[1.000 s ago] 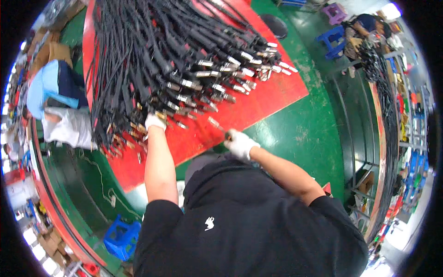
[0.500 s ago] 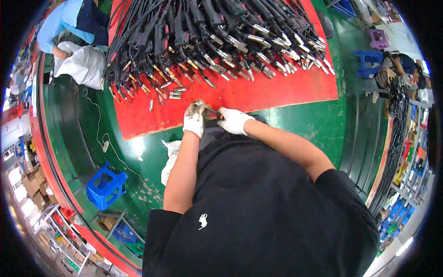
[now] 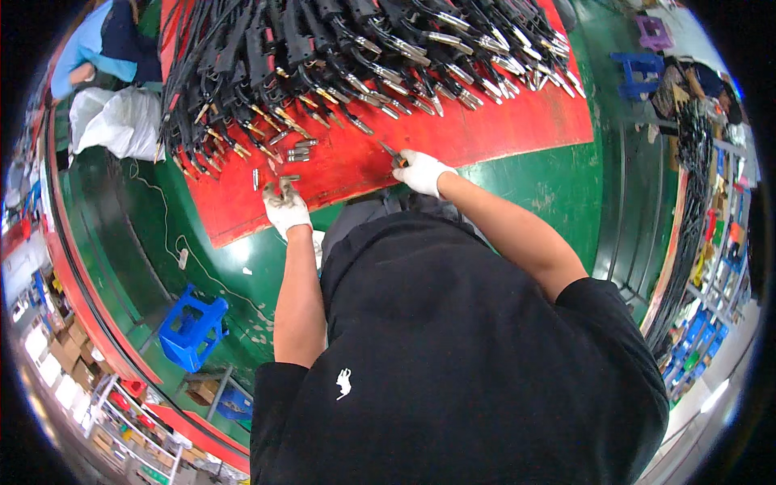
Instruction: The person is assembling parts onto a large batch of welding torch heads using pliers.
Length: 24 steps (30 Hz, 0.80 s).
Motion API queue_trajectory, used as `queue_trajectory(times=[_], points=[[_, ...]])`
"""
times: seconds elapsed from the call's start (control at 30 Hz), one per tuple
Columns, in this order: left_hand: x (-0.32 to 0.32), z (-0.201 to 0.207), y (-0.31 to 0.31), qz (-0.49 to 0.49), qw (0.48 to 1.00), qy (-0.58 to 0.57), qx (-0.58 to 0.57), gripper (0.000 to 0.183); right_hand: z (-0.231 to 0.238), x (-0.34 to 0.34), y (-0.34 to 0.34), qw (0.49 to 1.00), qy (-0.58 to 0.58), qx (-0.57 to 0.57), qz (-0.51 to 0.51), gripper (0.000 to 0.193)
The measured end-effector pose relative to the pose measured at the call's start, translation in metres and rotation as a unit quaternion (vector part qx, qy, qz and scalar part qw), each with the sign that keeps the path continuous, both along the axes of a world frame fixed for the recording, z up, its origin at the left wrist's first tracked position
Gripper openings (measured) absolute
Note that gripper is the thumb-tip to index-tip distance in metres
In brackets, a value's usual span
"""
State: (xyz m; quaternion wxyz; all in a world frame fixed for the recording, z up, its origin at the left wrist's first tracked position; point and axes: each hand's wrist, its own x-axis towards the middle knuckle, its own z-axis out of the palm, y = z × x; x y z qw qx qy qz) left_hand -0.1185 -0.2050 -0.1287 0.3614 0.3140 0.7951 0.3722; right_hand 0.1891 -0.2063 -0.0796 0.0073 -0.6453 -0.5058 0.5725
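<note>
My left hand [image 3: 286, 210], in a white glove with grey-soiled fingers, is over the red table's [image 3: 485, 133] near edge at left. Its fingers are apart, just by a short silver metal sleeve [image 3: 289, 178]; touching cannot be told. More silver sleeves [image 3: 299, 152] lie a little beyond it, with another sleeve [image 3: 256, 179] to its left. My right hand [image 3: 422, 173], also white-gloved, is closed round a screwdriver-like tool [image 3: 398, 160] with an orange and black handle, its thin shaft pointing up-left. Beyond both hands lie many black welding torches [image 3: 307, 40] with silver or brass-coloured ends.
A white sack [image 3: 117, 123] stands at the table's left, with a person in a light blue top [image 3: 85, 40] behind it. One blue stool [image 3: 192, 327] is at lower left, another blue stool [image 3: 638, 74] at far right. A thin white cable [image 3: 171, 218] runs over the green floor.
My hands were together at the table edge, the tool between them. My left hand has moved left to the silver sleeves; my right has moved slightly right and forward, keeping the tool.
</note>
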Motion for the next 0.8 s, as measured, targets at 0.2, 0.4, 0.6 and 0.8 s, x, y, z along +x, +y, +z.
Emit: queue_trajectory(times=[0.2,0.4,0.6,0.8], points=[[0.024,0.000,0.026,-0.163,0.973,-0.090,0.137,0.019,-0.027,0.002,0.008,0.998,0.009,-0.024,-0.051,0.040],[0.046,0.005,0.053,-0.196,0.960,-0.156,0.126,0.021,-0.021,0.001,0.014,0.998,-0.015,-0.045,-0.037,0.042],[0.038,-0.008,0.051,-0.219,0.957,-0.143,0.127,0.021,-0.026,0.000,0.013,1.000,-0.027,0.008,-0.011,0.045],[0.039,0.009,0.046,-0.273,0.955,-0.029,0.113,0.016,-0.013,-0.007,0.018,0.999,0.007,-0.001,-0.034,0.045]])
